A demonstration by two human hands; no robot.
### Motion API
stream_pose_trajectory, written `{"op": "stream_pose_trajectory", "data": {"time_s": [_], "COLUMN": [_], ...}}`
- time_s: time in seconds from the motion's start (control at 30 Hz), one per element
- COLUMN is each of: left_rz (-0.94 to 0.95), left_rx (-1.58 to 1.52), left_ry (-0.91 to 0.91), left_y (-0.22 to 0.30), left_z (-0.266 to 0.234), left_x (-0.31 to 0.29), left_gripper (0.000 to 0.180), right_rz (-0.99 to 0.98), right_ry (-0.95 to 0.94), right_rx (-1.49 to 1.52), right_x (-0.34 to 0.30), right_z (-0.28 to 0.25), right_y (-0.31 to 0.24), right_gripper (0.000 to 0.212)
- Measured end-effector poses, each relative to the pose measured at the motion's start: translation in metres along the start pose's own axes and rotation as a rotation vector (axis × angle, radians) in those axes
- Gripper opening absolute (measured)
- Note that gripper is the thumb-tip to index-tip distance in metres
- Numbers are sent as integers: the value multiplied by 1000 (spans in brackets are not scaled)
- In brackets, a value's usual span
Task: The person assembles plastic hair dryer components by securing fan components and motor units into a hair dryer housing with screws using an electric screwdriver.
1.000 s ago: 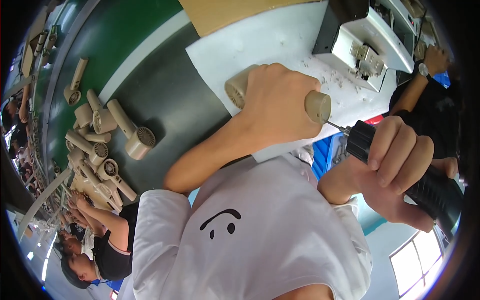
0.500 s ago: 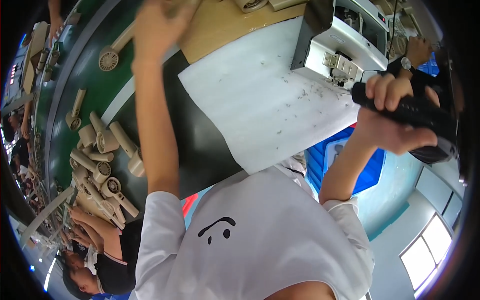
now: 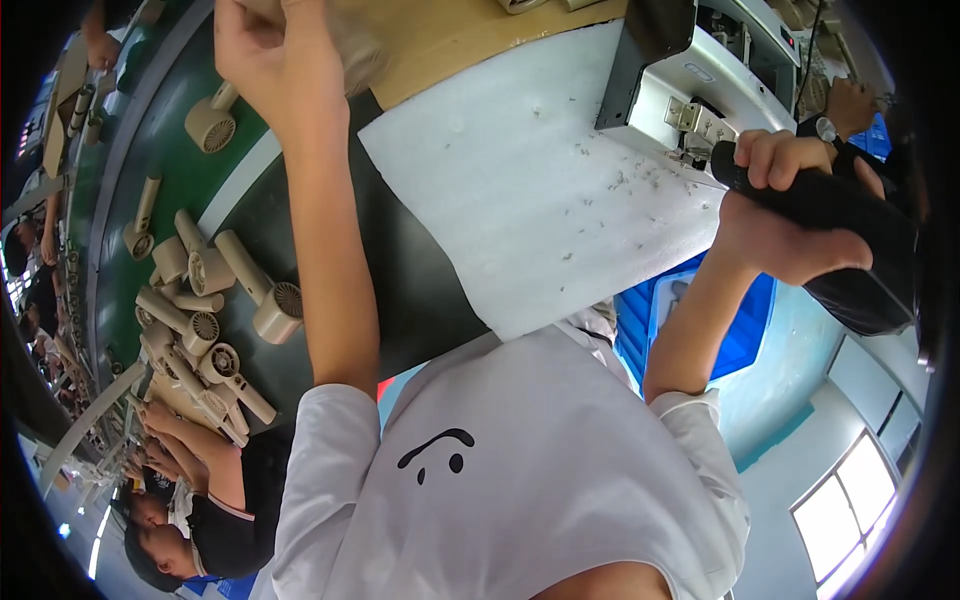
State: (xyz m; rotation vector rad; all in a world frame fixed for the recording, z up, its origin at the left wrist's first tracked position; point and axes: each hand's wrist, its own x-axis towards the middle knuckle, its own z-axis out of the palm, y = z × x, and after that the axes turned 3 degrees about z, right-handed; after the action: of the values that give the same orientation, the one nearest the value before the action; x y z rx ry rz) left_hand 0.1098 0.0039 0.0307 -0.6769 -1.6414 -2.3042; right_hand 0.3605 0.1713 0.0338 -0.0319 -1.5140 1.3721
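Note:
My left hand is at the upper edge, over the far side of the bench. Its fingers close round a beige handheld fan, which is smeared by motion and partly cut off by the frame. My right hand wraps round a thick black power screwdriver. The tool's narrow end points at the metal outlet of a white-and-black screw feeder. Many tiny screws lie scattered over the white foam sheet below the feeder.
Several beige handheld fans are heaped at the left, and one more fan rests on the green conveyor belt. Brown cardboard lies beyond the foam. A blue crate stands below right. Co-workers' hands show at both sides.
My left hand has moved slightly left and upward, and a beige fan now shows in it. My right hand with the screwdriver has stayed close to the feeder outlet.

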Motion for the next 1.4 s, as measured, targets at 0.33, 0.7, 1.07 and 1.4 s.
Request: {"op": "stream_pose_trajectory", "data": {"time_s": [0.33, 0.7, 1.07, 1.4], "left_rz": [-81, -54, -71, 56], "left_rx": [254, 209, 199, 247], "left_ry": [-576, -701, -747, -757], "left_y": [37, 36, 39, 42], "left_z": [7, 12, 14, 19], "left_x": [-97, -112, -127, -133], "left_gripper": [30, 32, 30, 29], "right_rz": [260, 174, 451, 217], "right_ry": [65, 10, 158, -111], "right_rx": [-98, -97, -274, 426], "right_x": [2, 3, 10, -9], "right_z": [-3, -13, 9, 55], "right_y": [3, 10, 2, -66], "right_gripper": [69, 81, 72, 62]}}
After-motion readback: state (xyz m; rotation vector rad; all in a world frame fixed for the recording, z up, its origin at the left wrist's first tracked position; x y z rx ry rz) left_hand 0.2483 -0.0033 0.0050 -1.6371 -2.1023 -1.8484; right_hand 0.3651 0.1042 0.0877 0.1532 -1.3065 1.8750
